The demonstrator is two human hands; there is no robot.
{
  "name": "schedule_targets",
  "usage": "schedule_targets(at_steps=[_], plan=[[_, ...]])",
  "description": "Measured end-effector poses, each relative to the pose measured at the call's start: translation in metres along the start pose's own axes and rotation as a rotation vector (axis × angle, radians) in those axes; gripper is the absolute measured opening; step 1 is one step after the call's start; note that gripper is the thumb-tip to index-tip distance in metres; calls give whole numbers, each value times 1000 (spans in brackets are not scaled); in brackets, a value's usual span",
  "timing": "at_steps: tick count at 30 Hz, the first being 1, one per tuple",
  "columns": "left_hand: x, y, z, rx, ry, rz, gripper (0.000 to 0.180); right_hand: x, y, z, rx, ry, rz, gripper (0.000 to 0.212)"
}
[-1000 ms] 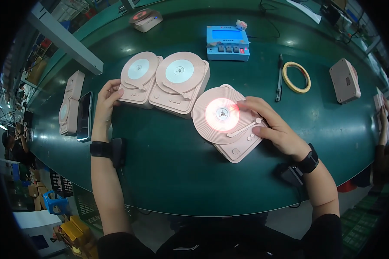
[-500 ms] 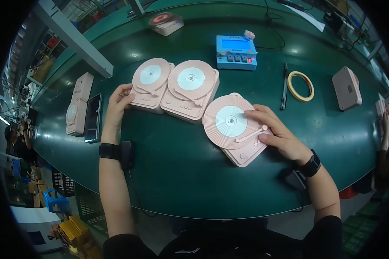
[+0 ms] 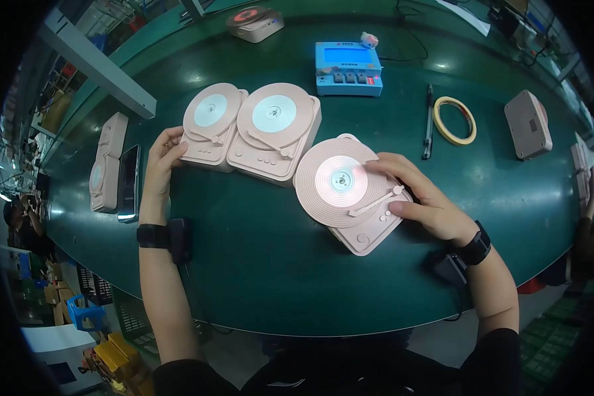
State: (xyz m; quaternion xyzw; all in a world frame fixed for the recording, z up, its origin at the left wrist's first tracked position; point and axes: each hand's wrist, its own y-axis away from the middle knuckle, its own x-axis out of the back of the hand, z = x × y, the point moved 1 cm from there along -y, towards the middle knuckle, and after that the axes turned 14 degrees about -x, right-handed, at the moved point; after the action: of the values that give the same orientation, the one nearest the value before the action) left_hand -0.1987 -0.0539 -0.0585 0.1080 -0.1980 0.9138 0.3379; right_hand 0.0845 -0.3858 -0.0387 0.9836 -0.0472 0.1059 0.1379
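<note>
Three pink mini record players, each with a ridged disc and a pale round centre, are on the green table. My left hand has its fingers closed on the left edge of the leftmost record player. Right beside that one, touching it, is the middle record player. My right hand grips the nearest record player by its right side, thumb by the small buttons and fingers over the disc's edge. This player sits turned at an angle, and a bright pinkish glow shows around its disc's centre.
A blue tester box with a screen stands behind. To the right are a pen, a tape roll and a pink player on its side. At left, a phone lies by more pink players. Another player sits far back.
A glow has appeared on the disc of the player in my right hand. The whole view has shifted slightly; both hands keep their holds.
</note>
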Motion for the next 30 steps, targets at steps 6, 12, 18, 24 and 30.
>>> schedule_targets(at_steps=[6, 12, 18, 24, 30], plan=[[4, -2, -7, -26, 14, -21, 33, -1, -2, 3, -1, 47, -22, 53], [3, -3, -3, -19, 31, 1, 32, 5, -3, 3, 48, -79, -52, 52], [-1, 0, -2, -18, 58, 16, 32, 2, 0, 2, 48, 37, -29, 51], [1, -1, -2, -20, 55, 7, 33, -3, 1, 1, 36, 38, -7, 52], [0, 1, -1, -18, 36, 9, 32, 0, -2, 3, 93, -7, -27, 54]])
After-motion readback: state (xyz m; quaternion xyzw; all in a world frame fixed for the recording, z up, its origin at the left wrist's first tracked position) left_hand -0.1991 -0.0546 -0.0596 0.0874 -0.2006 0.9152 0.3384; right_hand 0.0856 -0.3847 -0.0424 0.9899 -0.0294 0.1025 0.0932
